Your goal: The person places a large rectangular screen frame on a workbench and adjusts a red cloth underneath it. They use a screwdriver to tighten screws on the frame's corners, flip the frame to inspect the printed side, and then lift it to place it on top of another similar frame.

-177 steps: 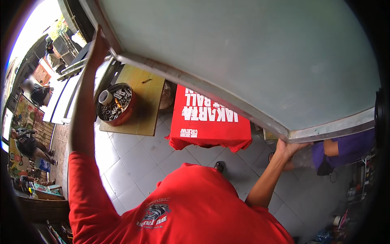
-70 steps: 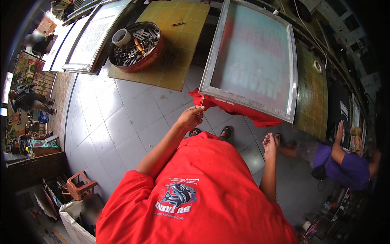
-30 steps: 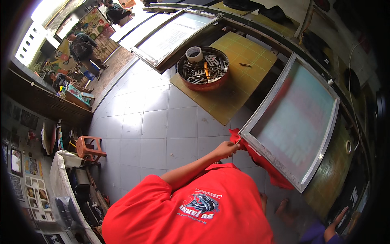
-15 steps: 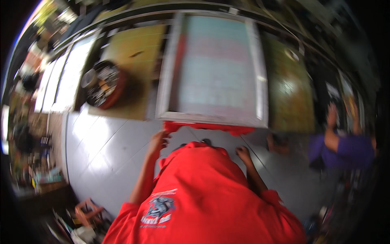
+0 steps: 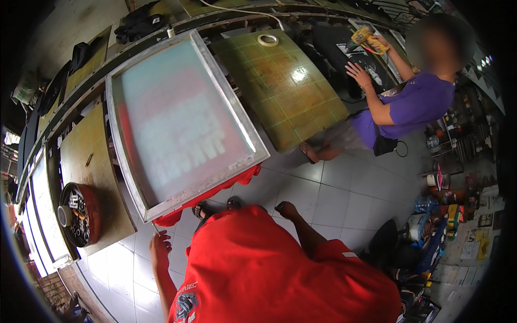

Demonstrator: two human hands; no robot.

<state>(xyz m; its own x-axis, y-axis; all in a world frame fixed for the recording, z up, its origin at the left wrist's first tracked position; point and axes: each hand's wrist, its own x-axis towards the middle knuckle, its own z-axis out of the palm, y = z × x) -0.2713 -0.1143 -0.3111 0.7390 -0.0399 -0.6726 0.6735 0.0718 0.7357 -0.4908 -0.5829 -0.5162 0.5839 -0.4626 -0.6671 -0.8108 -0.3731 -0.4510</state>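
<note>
A metal-framed printing screen [image 5: 177, 107] with pale translucent mesh lies tilted in view before me. Red cloth [image 5: 237, 180] hangs out from under its near edge. Just below the screen's near left corner is my left hand [image 5: 160, 246], fingers curled, with what looks like a thin pale stick [image 5: 155, 227] pointing up from the fingertips. My right hand [image 5: 287, 210] hangs over the tiled floor, fingers curled in and apparently holding nothing. Neither hand touches the screen.
A round reddish tub [image 5: 92, 215] of small items sits on a left board [image 5: 89, 140]. Right of the screen, a yellowish board [image 5: 285, 86] bears a tape roll [image 5: 267, 40]. Beyond it, a person in purple [image 5: 420, 107] holds a yellow heat gun [image 5: 366, 37] over dark fabric.
My view has turned right, so the screen appears further left and slanted. The co-worker has come more fully into view, with a yellow heat gun in one hand.
</note>
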